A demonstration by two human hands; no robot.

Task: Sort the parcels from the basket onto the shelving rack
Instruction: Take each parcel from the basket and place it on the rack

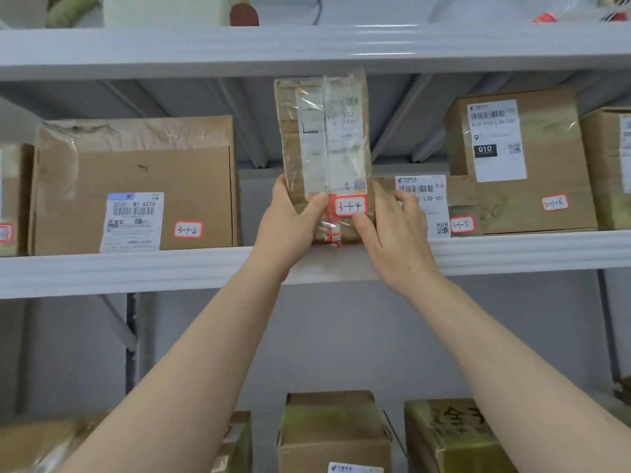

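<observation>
A tall, narrow brown parcel [324, 145] wrapped in clear tape stands upright on the middle shelf [136, 271] of the white rack, with a red-edged sticker reading 3-1-4 near its bottom. My left hand [290, 223] grips its lower left side, thumb across the front. My right hand [396, 233] holds the lower right side, thumb pressed just below the sticker. The parcel's base is at the shelf's front lip. The basket is out of view.
On the same shelf a wide box marked 3-1-2 [136, 186] stands to the left; a small box marked 3-1-5 [430, 206] and a taller box 3-1-6 [522, 158] stand to the right. More boxes [334, 431] sit on the shelf below. The upper shelf beam [307, 46] is close overhead.
</observation>
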